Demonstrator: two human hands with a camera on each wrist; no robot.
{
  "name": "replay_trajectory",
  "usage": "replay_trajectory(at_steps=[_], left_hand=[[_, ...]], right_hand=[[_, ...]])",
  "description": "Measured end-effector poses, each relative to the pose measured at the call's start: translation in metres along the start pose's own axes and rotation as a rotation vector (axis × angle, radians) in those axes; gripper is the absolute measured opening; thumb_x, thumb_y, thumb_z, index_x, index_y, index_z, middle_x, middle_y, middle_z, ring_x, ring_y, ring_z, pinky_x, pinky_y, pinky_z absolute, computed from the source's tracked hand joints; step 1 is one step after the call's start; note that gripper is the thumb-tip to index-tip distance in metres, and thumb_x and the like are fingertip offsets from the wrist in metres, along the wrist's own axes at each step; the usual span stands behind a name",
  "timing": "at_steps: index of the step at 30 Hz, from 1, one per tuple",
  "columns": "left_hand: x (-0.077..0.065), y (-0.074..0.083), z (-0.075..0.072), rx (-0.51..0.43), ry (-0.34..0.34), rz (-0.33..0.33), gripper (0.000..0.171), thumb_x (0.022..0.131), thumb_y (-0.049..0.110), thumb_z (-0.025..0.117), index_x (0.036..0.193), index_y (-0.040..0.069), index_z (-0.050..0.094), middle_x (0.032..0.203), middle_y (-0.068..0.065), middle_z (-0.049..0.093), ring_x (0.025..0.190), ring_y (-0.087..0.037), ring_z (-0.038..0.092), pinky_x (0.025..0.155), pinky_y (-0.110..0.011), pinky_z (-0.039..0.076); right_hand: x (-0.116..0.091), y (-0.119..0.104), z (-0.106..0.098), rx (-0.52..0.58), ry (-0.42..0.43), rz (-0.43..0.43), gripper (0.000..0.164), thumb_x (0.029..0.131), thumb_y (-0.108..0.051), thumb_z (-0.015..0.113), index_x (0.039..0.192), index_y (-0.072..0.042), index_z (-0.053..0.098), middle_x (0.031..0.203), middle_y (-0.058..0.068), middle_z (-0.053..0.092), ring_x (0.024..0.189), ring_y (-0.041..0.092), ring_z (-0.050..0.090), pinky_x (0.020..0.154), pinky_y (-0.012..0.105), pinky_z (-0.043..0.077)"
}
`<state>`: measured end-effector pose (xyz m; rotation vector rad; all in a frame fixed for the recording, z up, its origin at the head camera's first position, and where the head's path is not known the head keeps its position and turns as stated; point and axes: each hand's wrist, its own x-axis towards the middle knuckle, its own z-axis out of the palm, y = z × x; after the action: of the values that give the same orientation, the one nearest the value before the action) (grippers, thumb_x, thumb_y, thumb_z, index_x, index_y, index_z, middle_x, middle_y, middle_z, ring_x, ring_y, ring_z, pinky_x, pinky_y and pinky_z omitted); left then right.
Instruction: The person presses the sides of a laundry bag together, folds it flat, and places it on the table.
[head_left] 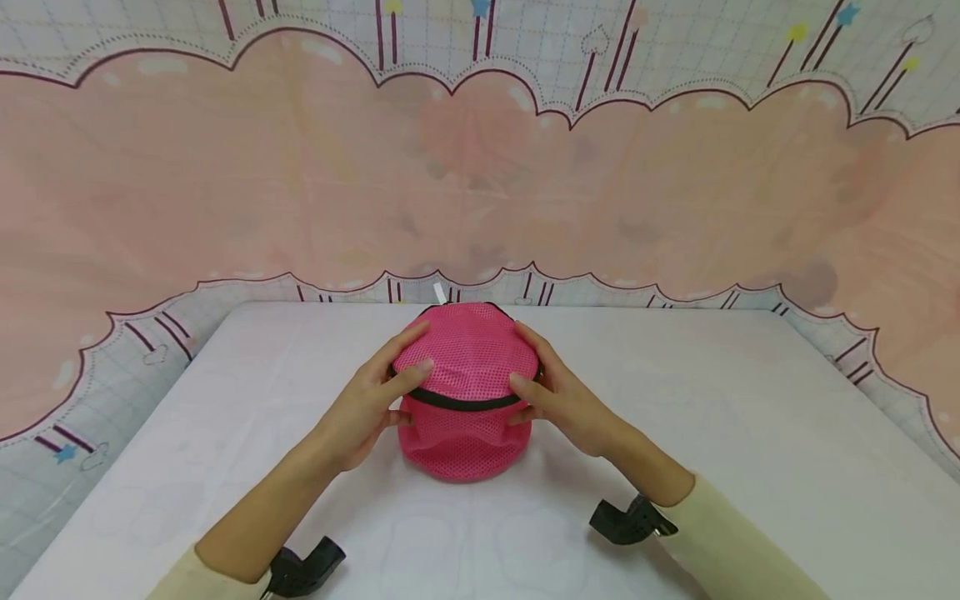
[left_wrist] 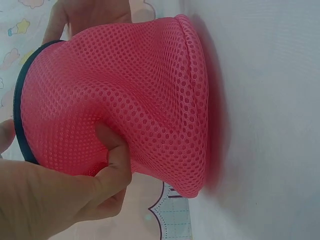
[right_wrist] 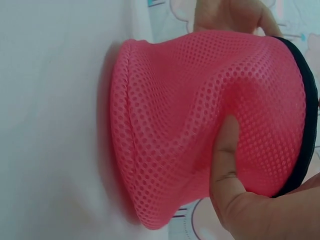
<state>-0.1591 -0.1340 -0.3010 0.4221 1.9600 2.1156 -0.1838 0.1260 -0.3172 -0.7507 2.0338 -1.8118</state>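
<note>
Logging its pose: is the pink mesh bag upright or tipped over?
Upright: the pink mesh bag rests base-down on the white table, black trim near the top, held between left hand and right hand.

Tabletop setup, room type unclear, white table (head_left: 705, 367), cartoon-print backdrop (head_left: 360, 183)

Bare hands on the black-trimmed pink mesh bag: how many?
2: the left hand grips the left side of the pink mesh bag, the right hand its right side.

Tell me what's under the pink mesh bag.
The pink mesh bag stands on the white table, whose surface shows around it. The patch directly beneath the bag is covered, so whether anything else lies there cannot be seen.
</note>
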Motion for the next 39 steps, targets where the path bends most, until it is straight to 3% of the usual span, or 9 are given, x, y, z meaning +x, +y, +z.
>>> replay_trajectory(at_steps=[9,17,26,31,39], left_hand=[[-0.001,0.000,-0.004,0.040,-0.042,-0.028,0.062,0.097,0.023,0.052,0.153,0.025,0.024,0.151,-0.013,0.021,0.131,-0.035,0.029,0.086,-0.048,0.048],[-0.003,0.001,-0.006,0.030,-0.066,-0.070,0.063,0.096,0.025,0.052,0.153,0.026,0.024,0.154,-0.011,0.016,0.135,-0.036,0.023,0.089,-0.054,0.046],[-0.004,0.003,-0.006,0.043,-0.093,-0.129,0.067,0.094,0.025,0.056,0.152,0.032,0.023,0.153,-0.010,0.014,0.135,-0.036,0.020,0.085,-0.052,0.049],[-0.003,0.003,-0.006,-0.031,-0.126,-0.162,0.067,0.095,0.023,0.056,0.152,0.034,0.022,0.153,-0.009,0.013,0.135,-0.036,0.020,0.086,-0.054,0.049],[-0.001,-0.003,-0.004,-0.206,-0.137,-0.133,0.061,0.098,0.022,0.048,0.153,0.028,0.021,0.153,-0.011,0.012,0.136,-0.040,0.018,0.087,-0.059,0.045]], right_hand=[[0.000,0.005,0.008,0.148,0.026,-0.049,0.078,0.094,-0.029,0.058,0.154,-0.022,0.008,0.149,0.014,0.020,0.129,0.038,0.034,0.086,0.046,0.051],[0.000,0.008,0.015,0.179,0.063,-0.097,0.072,0.095,-0.020,0.051,0.153,-0.017,0.009,0.149,0.016,0.019,0.128,0.037,0.034,0.089,0.042,0.050],[-0.001,0.009,0.018,0.181,0.102,-0.118,0.068,0.097,-0.016,0.047,0.153,-0.015,0.009,0.152,0.014,0.016,0.131,0.037,0.028,0.093,0.038,0.047],[-0.001,0.008,0.020,0.238,0.124,-0.129,0.067,0.098,-0.016,0.046,0.153,-0.013,0.010,0.153,0.014,0.014,0.133,0.036,0.025,0.095,0.036,0.046],[0.001,0.011,0.024,0.302,0.121,-0.116,0.065,0.099,-0.016,0.045,0.154,-0.015,0.011,0.154,0.013,0.013,0.133,0.035,0.025,0.096,0.037,0.045]])
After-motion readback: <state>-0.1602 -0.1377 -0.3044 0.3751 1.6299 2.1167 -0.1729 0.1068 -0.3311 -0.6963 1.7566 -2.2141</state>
